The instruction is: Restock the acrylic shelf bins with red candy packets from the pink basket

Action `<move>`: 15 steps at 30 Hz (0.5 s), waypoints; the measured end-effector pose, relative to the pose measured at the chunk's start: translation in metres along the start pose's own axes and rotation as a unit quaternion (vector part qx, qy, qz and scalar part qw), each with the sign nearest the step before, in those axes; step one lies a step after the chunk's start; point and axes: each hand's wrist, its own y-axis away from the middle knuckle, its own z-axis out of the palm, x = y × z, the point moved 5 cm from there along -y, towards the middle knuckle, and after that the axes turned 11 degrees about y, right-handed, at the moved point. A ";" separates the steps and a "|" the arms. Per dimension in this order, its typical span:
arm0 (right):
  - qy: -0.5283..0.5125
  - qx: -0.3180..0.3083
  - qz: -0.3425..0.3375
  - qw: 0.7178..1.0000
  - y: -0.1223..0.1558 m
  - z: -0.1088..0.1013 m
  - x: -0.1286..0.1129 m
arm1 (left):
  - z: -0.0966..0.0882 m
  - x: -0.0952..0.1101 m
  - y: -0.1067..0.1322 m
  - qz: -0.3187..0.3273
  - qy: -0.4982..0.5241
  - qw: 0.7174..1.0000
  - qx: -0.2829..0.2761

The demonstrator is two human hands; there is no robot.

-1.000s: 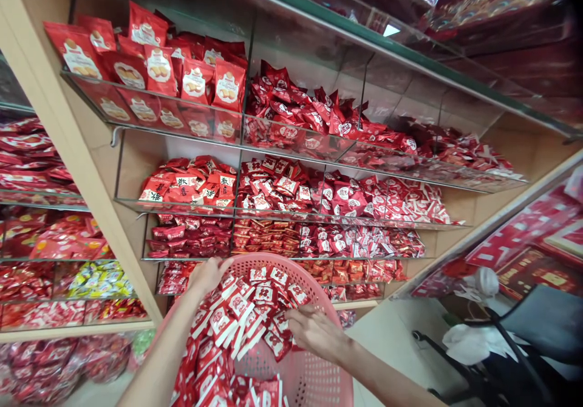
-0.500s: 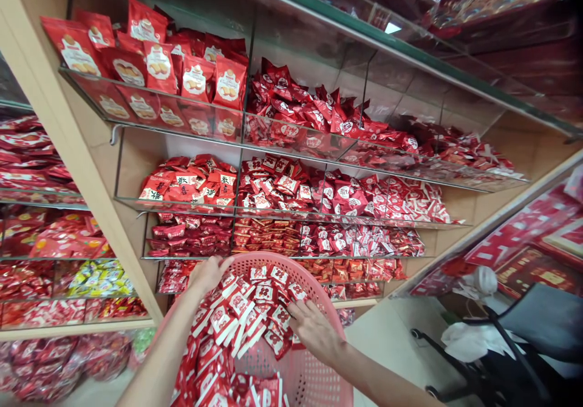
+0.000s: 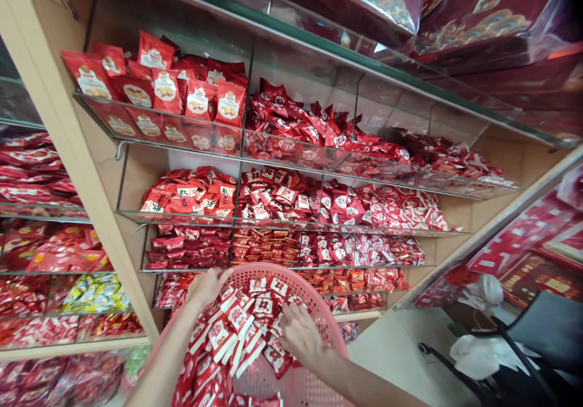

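A pink plastic basket (image 3: pixel 330 328) with a perforated wall is in front of me, holding many small red and white sachets (image 3: pixel 237 319). My left hand (image 3: pixel 207 288) is closed over its far left rim, thumb side toward the shelves. Inside the basket, my right hand (image 3: pixel 300 334) lies palm down on the sachets at the right side of the heap. Its fingers are slightly bent and apart, with the tips touching the sachets; none is clearly gripped. Bare basket floor shows below the heap.
Glass-fronted shelves (image 3: pixel 282 218) full of red packets rise just beyond the basket. Another shelf unit with yellow packets (image 3: pixel 95 294) is at the left, with bagged goods (image 3: pixel 68 376) beneath. A black office chair (image 3: pixel 523 340) stands on the floor at the right.
My right hand has shifted a little to the left over the sachets, its fingers bending more. My left hand keeps its hold on the rim. The shelves appear slightly lower in view.
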 end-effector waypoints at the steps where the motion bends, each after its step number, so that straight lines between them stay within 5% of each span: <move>1: -0.009 0.009 0.001 1.000 -0.001 -0.005 0.002 | 0.000 0.000 0.000 -0.001 0.001 1.000 0.001; 5: -0.073 0.104 0.011 0.992 -0.011 -0.062 0.030 | -0.001 0.001 0.001 -0.002 0.005 1.000 -0.002; 11: -0.147 0.303 0.101 0.936 -0.053 -0.177 0.136 | -0.001 0.001 0.002 -0.008 0.010 1.000 -0.003; 15: -0.138 0.239 0.154 0.949 -0.089 -0.193 0.179 | -0.001 0.001 0.002 -0.005 0.014 1.000 -0.001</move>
